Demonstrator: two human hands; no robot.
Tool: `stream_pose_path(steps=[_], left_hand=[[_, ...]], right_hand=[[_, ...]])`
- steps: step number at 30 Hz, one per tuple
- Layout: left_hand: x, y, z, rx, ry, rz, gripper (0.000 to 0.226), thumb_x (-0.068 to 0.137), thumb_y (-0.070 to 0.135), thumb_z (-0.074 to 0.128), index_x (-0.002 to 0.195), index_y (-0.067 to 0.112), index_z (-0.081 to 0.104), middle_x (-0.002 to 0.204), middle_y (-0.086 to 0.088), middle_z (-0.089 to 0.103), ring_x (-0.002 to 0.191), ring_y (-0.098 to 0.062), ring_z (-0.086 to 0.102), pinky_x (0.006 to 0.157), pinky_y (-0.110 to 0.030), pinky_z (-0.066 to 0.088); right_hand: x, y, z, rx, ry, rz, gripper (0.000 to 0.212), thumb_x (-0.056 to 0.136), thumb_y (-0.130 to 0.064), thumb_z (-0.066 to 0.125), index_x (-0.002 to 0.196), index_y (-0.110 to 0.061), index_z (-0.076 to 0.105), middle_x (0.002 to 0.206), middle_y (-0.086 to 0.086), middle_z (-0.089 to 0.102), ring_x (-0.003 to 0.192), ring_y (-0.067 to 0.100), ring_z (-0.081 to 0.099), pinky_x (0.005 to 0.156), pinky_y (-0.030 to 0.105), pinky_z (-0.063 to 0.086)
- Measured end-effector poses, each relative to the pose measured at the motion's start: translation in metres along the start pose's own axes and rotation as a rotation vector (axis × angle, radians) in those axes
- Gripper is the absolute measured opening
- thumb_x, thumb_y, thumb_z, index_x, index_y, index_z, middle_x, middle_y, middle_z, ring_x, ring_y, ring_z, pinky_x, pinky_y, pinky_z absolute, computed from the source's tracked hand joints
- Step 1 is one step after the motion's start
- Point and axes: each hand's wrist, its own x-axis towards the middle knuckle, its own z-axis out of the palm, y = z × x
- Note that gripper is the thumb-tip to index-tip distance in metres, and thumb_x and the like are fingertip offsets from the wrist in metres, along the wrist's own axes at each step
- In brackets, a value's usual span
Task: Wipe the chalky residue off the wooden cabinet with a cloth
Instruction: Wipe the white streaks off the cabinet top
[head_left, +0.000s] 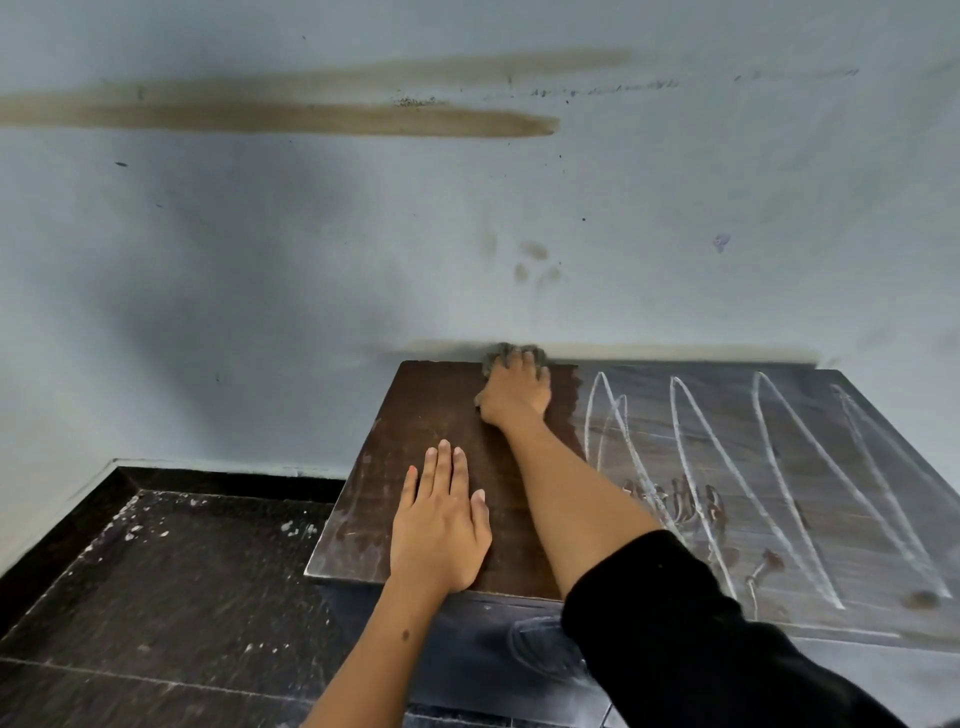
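- The wooden cabinet (431, 415) stands against the wall; its left part looks clean and dark, its right still streaked with chalk (779, 467).
- Our left hand (441, 525) lies flat on top, fingers straight, holding nothing.
- Our right hand (517, 389) clenches the cloth (496, 356) at the back edge. We judge it soft and light, best bunched under the palm.

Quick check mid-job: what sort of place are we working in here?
Probably a room in a house, though that is not certain: a low wooden cabinet against a stained, painted wall, on a dark tiled floor speckled with white.
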Motion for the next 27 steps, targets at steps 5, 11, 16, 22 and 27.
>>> stream_pose_path(steps=[5,11,16,22,27], left_hand=[[0.001,-0.002,-0.003,-0.012,-0.016,0.008,0.058,0.1,0.039,0.012,0.15,0.013,0.0,0.159,-0.004,-0.004,0.146,-0.016,-0.007,0.117,-0.033,-0.006],[-0.001,-0.001,-0.005,-0.024,-0.03,0.009,0.058,0.1,0.04,0.012,0.15,0.014,-0.001,0.158,-0.004,-0.005,0.145,-0.016,-0.008,0.117,-0.033,-0.006],[-0.001,0.0,-0.003,-0.012,-0.015,-0.003,0.058,0.1,0.04,0.012,0.15,0.014,0.0,0.159,-0.004,-0.004,0.146,-0.016,-0.007,0.117,-0.034,-0.005],[0.0,0.0,-0.005,-0.023,-0.021,0.001,0.057,0.1,0.039,0.012,0.15,0.015,0.001,0.159,-0.004,-0.003,0.146,-0.016,-0.006,0.118,-0.033,-0.004],[0.0,-0.002,-0.005,-0.047,-0.025,-0.002,0.057,0.1,0.039,0.013,0.15,0.014,0.001,0.159,-0.003,-0.003,0.146,-0.015,-0.006,0.118,-0.033,-0.005]], right_hand=[[0.002,-0.018,0.004,0.012,-0.093,-0.28,0.06,0.093,-0.032,0.048,0.147,-0.019,0.027,0.158,0.003,0.009,0.146,0.021,0.005,0.118,0.042,0.011],[0.008,0.051,-0.009,0.026,0.022,-0.077,0.058,0.09,-0.033,0.051,0.144,-0.019,0.034,0.156,0.005,0.017,0.144,0.023,0.011,0.117,0.044,0.014],[0.005,0.045,-0.008,-0.036,0.031,0.114,0.067,0.092,-0.036,0.048,0.148,-0.012,0.02,0.158,0.009,0.007,0.145,0.027,0.003,0.118,0.046,0.008],[-0.012,-0.016,0.008,-0.035,-0.027,-0.221,0.067,0.092,-0.034,0.049,0.149,-0.017,0.02,0.158,0.005,0.007,0.146,0.023,0.003,0.119,0.043,0.007],[-0.011,0.011,0.001,0.021,-0.016,-0.272,0.057,0.092,-0.032,0.047,0.146,-0.023,0.031,0.157,0.002,0.016,0.145,0.021,0.011,0.118,0.043,0.013]])
